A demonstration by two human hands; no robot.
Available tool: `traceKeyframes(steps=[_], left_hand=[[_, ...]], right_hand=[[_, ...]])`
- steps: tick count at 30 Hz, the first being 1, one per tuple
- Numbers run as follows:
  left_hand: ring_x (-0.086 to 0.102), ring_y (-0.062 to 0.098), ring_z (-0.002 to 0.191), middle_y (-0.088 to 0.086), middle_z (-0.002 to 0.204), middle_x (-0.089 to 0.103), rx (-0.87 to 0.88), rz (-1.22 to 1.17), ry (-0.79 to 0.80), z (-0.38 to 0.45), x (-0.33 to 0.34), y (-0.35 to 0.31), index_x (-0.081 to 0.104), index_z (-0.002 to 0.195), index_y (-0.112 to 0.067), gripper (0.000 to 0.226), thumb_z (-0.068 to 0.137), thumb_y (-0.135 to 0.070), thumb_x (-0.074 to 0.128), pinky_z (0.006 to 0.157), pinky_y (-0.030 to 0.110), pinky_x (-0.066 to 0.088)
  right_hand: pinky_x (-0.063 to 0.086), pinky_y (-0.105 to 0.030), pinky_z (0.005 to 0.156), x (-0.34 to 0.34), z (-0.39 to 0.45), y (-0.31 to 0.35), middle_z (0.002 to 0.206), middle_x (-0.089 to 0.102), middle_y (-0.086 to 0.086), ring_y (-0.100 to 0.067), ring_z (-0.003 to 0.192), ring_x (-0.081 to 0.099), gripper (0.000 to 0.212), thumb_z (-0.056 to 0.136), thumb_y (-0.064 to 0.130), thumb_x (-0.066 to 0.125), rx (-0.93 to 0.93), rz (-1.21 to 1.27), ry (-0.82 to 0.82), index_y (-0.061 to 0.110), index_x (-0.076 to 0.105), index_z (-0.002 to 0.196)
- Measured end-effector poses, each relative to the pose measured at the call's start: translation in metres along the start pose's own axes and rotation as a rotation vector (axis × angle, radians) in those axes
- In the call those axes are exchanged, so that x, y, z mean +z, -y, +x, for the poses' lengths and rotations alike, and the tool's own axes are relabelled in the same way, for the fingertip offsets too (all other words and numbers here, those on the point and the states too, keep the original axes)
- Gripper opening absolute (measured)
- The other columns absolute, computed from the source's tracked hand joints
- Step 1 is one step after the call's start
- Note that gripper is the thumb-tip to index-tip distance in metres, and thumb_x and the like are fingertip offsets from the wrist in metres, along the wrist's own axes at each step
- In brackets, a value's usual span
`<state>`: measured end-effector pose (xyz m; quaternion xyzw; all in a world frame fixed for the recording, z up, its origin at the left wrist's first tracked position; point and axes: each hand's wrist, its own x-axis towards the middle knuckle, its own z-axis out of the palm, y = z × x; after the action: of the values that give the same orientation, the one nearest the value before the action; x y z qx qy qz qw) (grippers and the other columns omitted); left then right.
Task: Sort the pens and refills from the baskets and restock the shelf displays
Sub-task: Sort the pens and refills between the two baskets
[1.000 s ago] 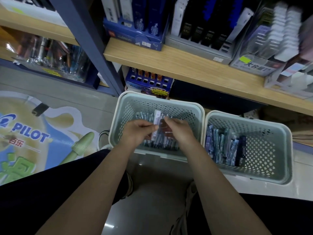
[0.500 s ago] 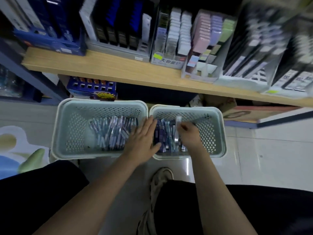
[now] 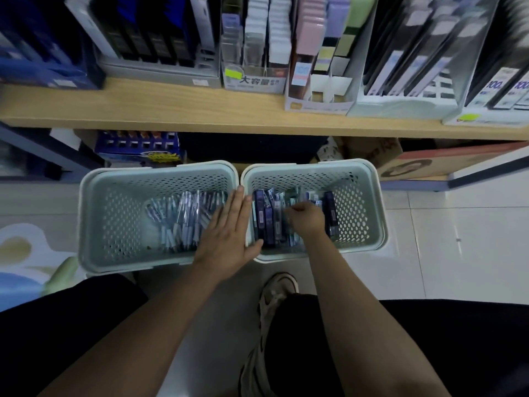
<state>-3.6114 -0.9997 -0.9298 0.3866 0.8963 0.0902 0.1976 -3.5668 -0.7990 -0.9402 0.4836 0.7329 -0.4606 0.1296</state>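
Left hand (image 3: 229,233) lies flat, fingers straight, across both baskets' touching rims; right hand (image 3: 307,217) curls into refill packs (image 3: 264,222), grip unclear.

Two pale green perforated baskets (image 3: 114,222), dark blue refill packs (image 3: 267,224), a light wood shelf (image 3: 171,110), white floor tiles (image 3: 458,253)

The display box (image 3: 254,81) front reads "大容量"; the far-right shelf cards (image 3: 496,85) show "100"
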Motion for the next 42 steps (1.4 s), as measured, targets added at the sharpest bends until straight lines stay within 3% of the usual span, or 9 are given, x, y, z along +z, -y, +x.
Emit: traceKeyframes(steps=[5,10,14,18,22,27,31,37,42], left_hand=[[-0.027,0.012,0.150,-0.001,0.165,-0.024,-0.080,-0.116,-0.074,-0.008,-0.019,0.011,-0.011,0.158,-0.023,0.081,0.094,-0.065,0.015,0.125,0.041,-0.007],[0.003,0.031,0.155,0.015,0.168,0.006,-0.485,-0.023,-0.386,-0.047,-0.040,0.105,0.016,0.160,-0.006,0.079,0.097,-0.035,0.055,0.124,0.053,0.011],[0.015,0.037,0.153,0.022,0.165,0.014,-0.629,-0.005,-0.407,-0.080,-0.046,0.162,0.017,0.158,-0.001,0.089,0.089,-0.038,0.059,0.121,0.053,0.013],[0.038,0.043,0.141,0.024,0.160,0.030,-0.688,-0.076,-0.317,-0.106,-0.037,0.180,0.016,0.158,-0.001,0.094,0.087,-0.037,0.066,0.114,0.056,0.028],[0.060,0.046,0.100,0.027,0.129,0.057,-0.684,-0.293,-0.307,-0.112,-0.037,0.186,0.008,0.161,-0.014,0.098,0.087,-0.029,0.071,0.080,0.048,0.047],[0.060,0.046,0.096,0.024,0.124,0.060,-0.640,-0.351,-0.354,-0.114,-0.033,0.190,0.008,0.160,-0.014,0.100,0.084,-0.028,0.072,0.079,0.046,0.047],[0.060,0.045,0.098,0.022,0.126,0.060,-0.641,-0.384,-0.380,-0.113,-0.033,0.187,0.010,0.161,-0.012,0.098,0.086,-0.027,0.072,0.081,0.046,0.046],[0.064,0.040,0.084,0.022,0.116,0.063,-0.632,-0.402,-0.400,-0.112,-0.032,0.188,0.014,0.159,-0.009,0.095,0.081,-0.040,0.058,0.072,0.043,0.050],[0.063,0.041,0.085,0.023,0.117,0.061,-0.628,-0.411,-0.407,-0.112,-0.031,0.188,0.012,0.160,-0.011,0.094,0.085,-0.036,0.061,0.072,0.044,0.050]], right_hand=[[0.040,-0.025,0.065,0.015,-0.041,0.046,0.074,0.064,0.004,-0.014,0.069,0.057,0.014,0.095,0.021,0.062,-0.316,0.106,-0.188,0.012,0.070,0.087],[0.048,-0.028,0.070,0.081,-0.081,0.092,0.082,0.070,-0.004,-0.017,0.074,0.062,0.016,0.095,0.024,0.064,-0.590,0.020,0.045,0.010,0.071,0.096],[0.052,-0.038,0.091,0.141,-0.071,0.103,0.113,0.068,-0.016,-0.029,0.105,0.064,0.036,0.097,0.034,0.061,-0.422,-0.232,0.221,0.006,0.062,0.119],[0.038,-0.042,0.113,0.168,-0.057,0.104,0.149,0.038,-0.027,-0.037,0.136,0.043,0.072,0.100,0.040,0.056,-0.193,-0.465,0.313,-0.010,0.032,0.147],[0.049,-0.037,0.104,0.191,-0.046,0.099,0.149,0.041,-0.022,-0.028,0.124,0.056,0.103,0.087,0.048,0.071,0.017,-0.400,0.338,-0.002,0.011,0.154],[0.047,-0.033,0.097,0.218,-0.046,0.108,0.148,0.037,-0.021,-0.030,0.131,0.046,0.116,0.077,0.067,0.072,0.028,-0.533,0.285,-0.001,0.015,0.152],[0.053,-0.021,0.053,0.224,-0.038,0.110,0.094,0.067,-0.016,-0.021,0.072,0.067,0.088,0.082,0.043,0.079,0.101,-0.286,0.299,-0.002,0.036,0.145],[0.044,-0.020,0.077,0.224,-0.035,0.110,0.155,0.040,-0.013,-0.028,0.124,0.057,0.087,0.088,0.031,0.075,0.001,-0.330,0.333,0.009,0.024,0.155],[0.048,-0.018,0.079,0.199,-0.031,0.107,0.130,0.060,-0.007,-0.019,0.105,0.064,0.063,0.088,0.030,0.075,0.011,-0.263,0.328,0.008,0.050,0.140]])
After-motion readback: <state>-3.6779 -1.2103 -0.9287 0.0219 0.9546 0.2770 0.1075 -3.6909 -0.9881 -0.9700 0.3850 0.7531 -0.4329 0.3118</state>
